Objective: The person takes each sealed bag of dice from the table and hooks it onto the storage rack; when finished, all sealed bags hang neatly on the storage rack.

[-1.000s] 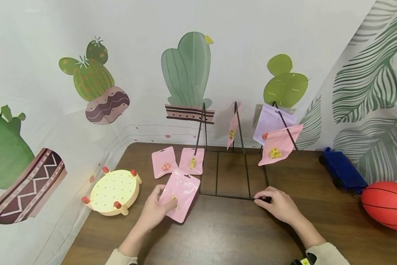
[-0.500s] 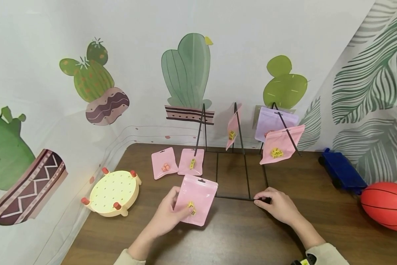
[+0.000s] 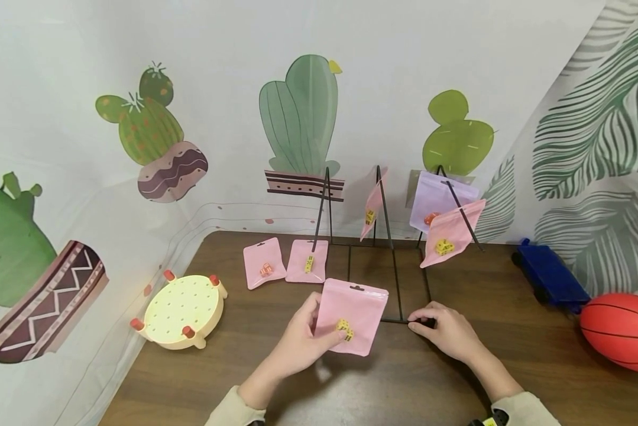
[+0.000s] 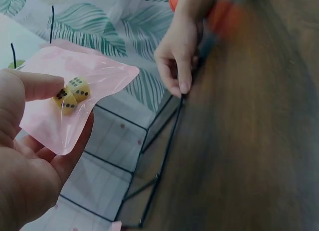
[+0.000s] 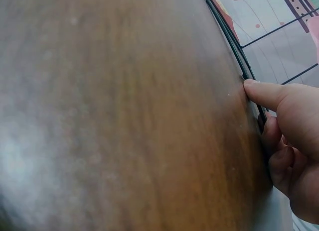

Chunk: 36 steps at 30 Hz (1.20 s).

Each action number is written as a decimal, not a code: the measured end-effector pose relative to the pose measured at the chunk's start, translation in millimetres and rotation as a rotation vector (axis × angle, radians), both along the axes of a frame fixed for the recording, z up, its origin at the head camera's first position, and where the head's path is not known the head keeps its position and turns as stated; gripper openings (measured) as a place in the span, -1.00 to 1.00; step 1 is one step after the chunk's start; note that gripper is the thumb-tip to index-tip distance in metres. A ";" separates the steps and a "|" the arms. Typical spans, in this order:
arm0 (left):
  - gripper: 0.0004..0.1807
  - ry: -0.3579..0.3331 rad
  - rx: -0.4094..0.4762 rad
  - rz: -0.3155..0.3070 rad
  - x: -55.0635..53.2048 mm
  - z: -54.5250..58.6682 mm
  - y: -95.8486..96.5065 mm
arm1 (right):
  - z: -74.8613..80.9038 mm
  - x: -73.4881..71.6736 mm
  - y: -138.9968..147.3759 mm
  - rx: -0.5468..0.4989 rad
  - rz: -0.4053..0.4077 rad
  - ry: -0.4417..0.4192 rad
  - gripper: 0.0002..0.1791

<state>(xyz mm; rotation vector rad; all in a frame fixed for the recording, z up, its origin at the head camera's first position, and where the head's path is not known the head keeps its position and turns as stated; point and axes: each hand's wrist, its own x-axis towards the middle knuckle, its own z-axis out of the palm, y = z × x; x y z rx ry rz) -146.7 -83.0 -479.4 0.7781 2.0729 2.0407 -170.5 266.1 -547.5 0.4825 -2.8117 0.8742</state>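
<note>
My left hand [image 3: 297, 346] grips a pink zip bag [image 3: 361, 302], its thumb over the yellow dice [image 4: 78, 88] inside. A slotted hang hole shows at the bag's top edge. The bag is held up in front of a black wire display rack [image 3: 397, 284]. At the rack's front right corner, my right hand [image 3: 446, 331] pinches the bottom bar between thumb and fingers, as the right wrist view also shows. From the rack's prongs hang a lilac bag [image 3: 424, 198] with a red die, a pink bag [image 3: 459, 225] and another pink bag [image 3: 374, 198], both with yellow dice.
Two more pink bags lie on the table left of the rack, one with red dice [image 3: 266, 270], one with yellow dice [image 3: 309, 264]. A round cream pegged toy [image 3: 185, 307] stands farther left. On the right are a blue toy vehicle [image 3: 553, 272] and a red ball [image 3: 622, 331].
My left hand has carried the pink bag rightward, from beside the lying bags to before the rack, turning it more upright. The right hand stays on the bar; the hanging bags sway slightly.
</note>
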 end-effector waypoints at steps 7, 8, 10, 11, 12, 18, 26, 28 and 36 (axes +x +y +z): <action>-0.52 0.091 0.029 0.007 -8.4 15.1 25.4 | 0.1 0.0 -0.3 0.003 -0.002 -0.001 -0.90; -0.52 0.102 0.031 0.011 -9.5 17.8 28.9 | 0.1 -0.2 -0.2 0.003 -0.002 -0.002 -0.90; -0.53 0.125 0.032 0.024 -11.4 22.9 35.9 | -0.3 -0.5 0.0 0.003 -0.002 -0.002 -0.90; -0.54 0.137 0.034 0.030 -12.4 25.0 39.4 | -0.4 -0.5 0.1 0.003 -0.001 -0.001 -0.90; -0.54 0.145 0.035 0.035 -13.4 26.9 42.6 | -0.6 -0.7 0.1 0.002 -0.001 -0.002 -0.89; -0.55 0.188 0.055 0.055 -19.7 33.9 58.7 | -1.7 -1.4 0.3 0.007 -0.004 0.003 -0.88; -0.55 0.205 0.024 0.092 -24.7 39.3 68.7 | -1.7 -1.8 0.0 0.015 -0.017 -0.018 -0.90; -0.55 0.203 0.032 0.099 -25.5 39.5 70.0 | -1.5 -1.6 0.0 0.008 -0.014 -0.022 -0.90; -0.54 0.180 0.042 0.126 -30.7 37.7 75.6 | -1.4 -0.7 0.7 -0.003 -0.007 -0.033 -0.87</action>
